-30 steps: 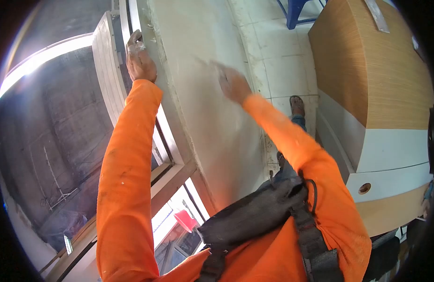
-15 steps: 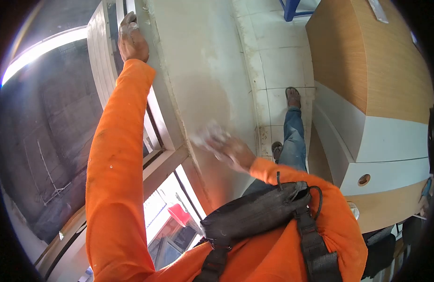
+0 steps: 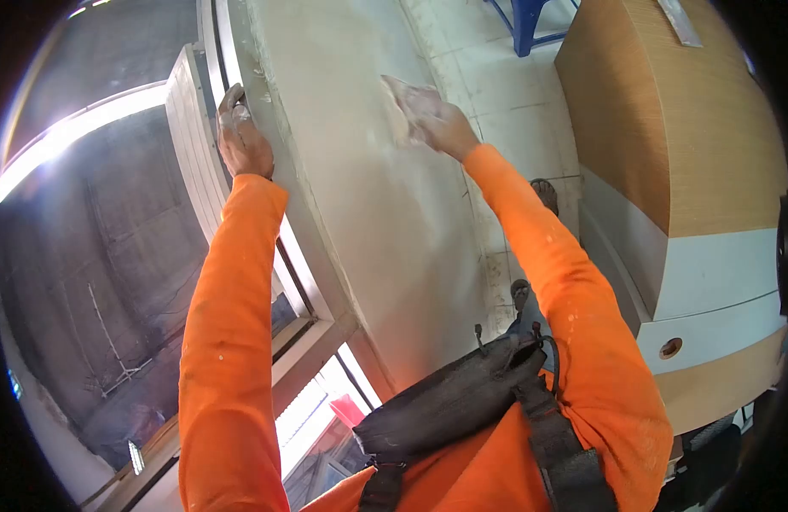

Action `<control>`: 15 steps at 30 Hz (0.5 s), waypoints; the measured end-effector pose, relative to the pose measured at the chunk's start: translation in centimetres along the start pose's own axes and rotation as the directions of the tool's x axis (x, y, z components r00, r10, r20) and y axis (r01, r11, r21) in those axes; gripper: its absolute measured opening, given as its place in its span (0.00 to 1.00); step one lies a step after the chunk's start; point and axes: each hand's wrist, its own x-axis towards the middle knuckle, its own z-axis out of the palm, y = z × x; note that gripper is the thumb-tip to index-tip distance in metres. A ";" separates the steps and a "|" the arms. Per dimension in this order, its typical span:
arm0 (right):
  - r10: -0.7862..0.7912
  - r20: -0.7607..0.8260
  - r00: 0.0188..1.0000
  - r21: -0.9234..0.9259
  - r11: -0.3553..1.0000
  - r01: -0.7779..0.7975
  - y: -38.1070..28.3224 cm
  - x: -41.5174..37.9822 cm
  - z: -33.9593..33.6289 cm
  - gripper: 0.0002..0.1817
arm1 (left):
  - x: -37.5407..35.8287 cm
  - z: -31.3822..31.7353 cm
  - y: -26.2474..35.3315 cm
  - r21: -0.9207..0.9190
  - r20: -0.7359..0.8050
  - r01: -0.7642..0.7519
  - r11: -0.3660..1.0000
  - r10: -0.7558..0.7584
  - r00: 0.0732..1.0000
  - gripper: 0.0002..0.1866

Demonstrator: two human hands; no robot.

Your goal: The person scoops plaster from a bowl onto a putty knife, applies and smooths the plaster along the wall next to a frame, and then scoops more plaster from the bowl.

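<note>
The wall [image 3: 360, 196] is the largest thing, a smooth, matt, pale grey-cream face running down the middle of the view between the window frame [image 3: 300, 250] and the tiled floor [image 3: 513, 128]. Its colour is uneven, with cloudy lighter streaks high up, duller grey lower down, an orange tinge near the bottom, and a rough, chipped line along its frame-side edge. Across the floor stands a cabinet [image 3: 718, 128], wood-toned and white, near a blue stool [image 3: 524, 27]. The left hand [image 3: 246, 147] rests at the frame with fingers bent; whether it grips is unclear. The right hand [image 3: 437, 119], whitened with dust, pinches a thin, pale, creased sheet [image 3: 396, 102], one corner pointed, at the wall's upper part.
</note>
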 end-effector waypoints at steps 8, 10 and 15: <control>0.119 0.174 0.978 -0.295 0.953 -0.063 0.8 -3.5 10.5 0.27 | -0.7 -0.3 -1.0 -0.138 0.021 0.054 0.989 -0.052 0.998 0.24; -0.080 0.147 0.986 -0.302 0.945 0.122 2.7 -11.3 10.4 0.28 | -0.9 -0.4 -1.3 -0.177 0.003 0.005 0.984 -0.005 1.000 0.23; 0.194 0.149 0.970 -0.225 0.961 -0.158 4.9 -12.6 5.3 0.30 | -0.9 -0.2 -1.1 -0.176 0.010 0.006 0.984 -0.005 1.000 0.23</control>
